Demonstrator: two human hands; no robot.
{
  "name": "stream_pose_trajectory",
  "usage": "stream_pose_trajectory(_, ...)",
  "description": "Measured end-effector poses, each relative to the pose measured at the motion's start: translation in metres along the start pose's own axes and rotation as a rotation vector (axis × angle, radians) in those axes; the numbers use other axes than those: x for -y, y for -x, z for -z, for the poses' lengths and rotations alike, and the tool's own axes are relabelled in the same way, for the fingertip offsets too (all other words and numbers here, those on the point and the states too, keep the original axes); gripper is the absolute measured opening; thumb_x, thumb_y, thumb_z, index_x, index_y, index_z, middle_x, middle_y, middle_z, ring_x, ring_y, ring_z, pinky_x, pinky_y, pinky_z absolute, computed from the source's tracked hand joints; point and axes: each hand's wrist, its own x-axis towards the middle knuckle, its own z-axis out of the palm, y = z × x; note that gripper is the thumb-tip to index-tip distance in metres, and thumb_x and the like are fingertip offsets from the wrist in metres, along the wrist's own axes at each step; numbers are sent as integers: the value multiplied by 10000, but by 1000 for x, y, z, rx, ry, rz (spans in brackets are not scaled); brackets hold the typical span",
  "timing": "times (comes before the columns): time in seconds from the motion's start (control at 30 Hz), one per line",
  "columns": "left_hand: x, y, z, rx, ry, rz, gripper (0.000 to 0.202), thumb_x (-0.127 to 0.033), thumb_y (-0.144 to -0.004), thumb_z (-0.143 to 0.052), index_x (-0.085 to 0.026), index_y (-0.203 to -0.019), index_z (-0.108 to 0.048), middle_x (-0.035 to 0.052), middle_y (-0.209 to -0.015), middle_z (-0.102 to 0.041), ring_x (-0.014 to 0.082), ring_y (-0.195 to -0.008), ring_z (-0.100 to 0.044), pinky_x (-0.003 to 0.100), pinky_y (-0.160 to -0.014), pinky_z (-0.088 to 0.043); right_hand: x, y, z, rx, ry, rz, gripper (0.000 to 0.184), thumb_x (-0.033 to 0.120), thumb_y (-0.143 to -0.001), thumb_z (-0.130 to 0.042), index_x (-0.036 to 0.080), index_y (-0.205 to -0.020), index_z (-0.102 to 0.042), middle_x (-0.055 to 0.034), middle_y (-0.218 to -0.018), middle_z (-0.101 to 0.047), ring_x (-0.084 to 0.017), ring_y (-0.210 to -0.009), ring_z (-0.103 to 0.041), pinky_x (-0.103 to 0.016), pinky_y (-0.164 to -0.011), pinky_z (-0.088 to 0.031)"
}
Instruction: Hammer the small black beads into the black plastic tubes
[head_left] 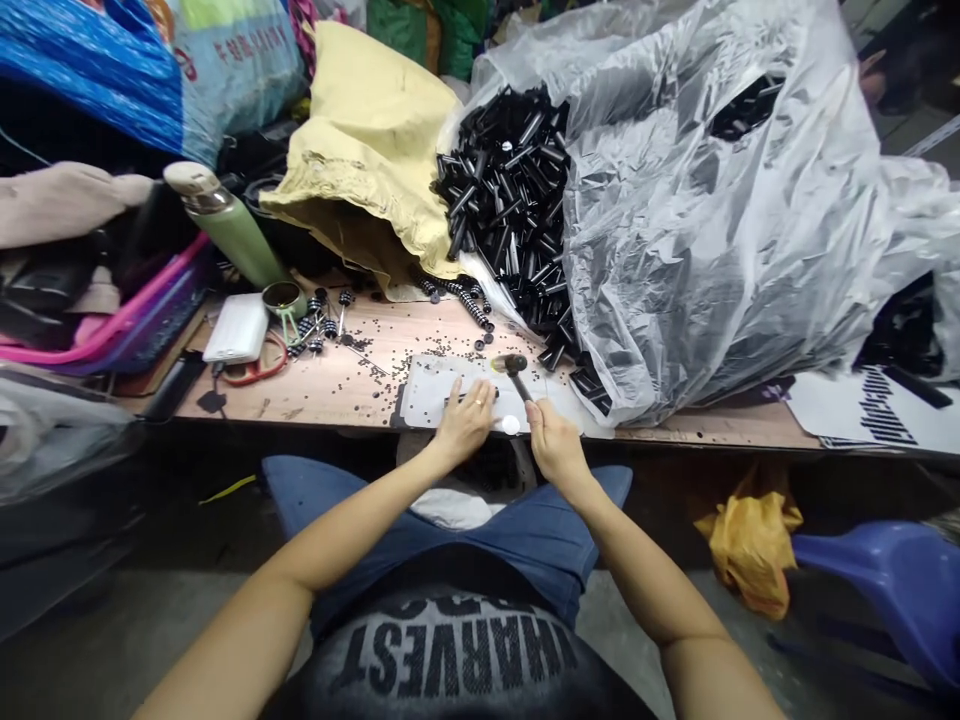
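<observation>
My right hand (553,440) is closed round the handle of a small hammer (512,366), whose head hovers just above a pale work plate (427,392) on the wooden bench (330,385). My left hand (465,415) rests on that plate with its fingers curled, pinching something too small to make out. A ring shows on one finger. A small white disc (511,425) lies on the plate between my hands. Tiny black beads are scattered over the bench around the plate.
A big clear plastic bag (697,200) spilling several black tubes (510,190) fills the bench's right side. A yellow sack (367,150), a green bottle (232,225), a white power bank (236,328), scissors (259,365) and a pink basket (127,320) stand left. A blue stool (892,580) is at lower right.
</observation>
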Motion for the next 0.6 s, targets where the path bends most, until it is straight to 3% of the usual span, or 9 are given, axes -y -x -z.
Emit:
stream_pose_trajectory(0.1,-11,-1,-9,39,-99,-12,686,-456,-919,-412,36,-1393,-362,279,-1455,-359,350,-1409,-241,511,-1146,-151,26,7,15,-125,-195,144,446,461,-992,-191,215,-841,-530,-27,-679,-602,-153,-582,-561,-245,-565,-365)
stream_pose_trajectory(0.23,-6,2,-14,55,-100,-39,610,-349,-925,-346,17,-1413,-347,251,-1447,-392,317,-1409,-263,492,-1150,-171,44,16,6,-91,-243,290,466,449,-990,-181,202,-875,-559,-64,-732,-645,-162,-600,-583,-253,-570,-397)
stream_pose_trajectory(0.37,2,1,-13,34,-51,-46,609,-290,-902,-352,-18,-1444,-302,234,-1463,-377,309,-1397,-294,506,-1138,-197,45,8,-21,107,60,217,415,396,-994,-233,167,-1012,-578,-112,-806,-688,-201,-672,-632,-274,-599,-400)
stream_pose_trajectory(0.47,5,-10,-9,43,-9,-38,558,-241,-890,-384,-8,-1397,-371,252,-1391,-457,325,-1320,-409,511,-1094,-274,44,-2,-27,228,217,173,383,405,-997,-259,186,-1075,-563,-93,-783,-704,-212,-662,-646,-272,-579,-357)
stream_pose_trajectory(0.6,2,-24,10,76,-22,139,406,-131,-907,-323,-11,-1228,-541,248,-1112,-614,319,-1078,-566,449,-898,-452,29,-12,-14,103,198,110,432,442,-1006,-198,212,-959,-560,-59,-747,-693,-195,-637,-632,-272,-570,-303)
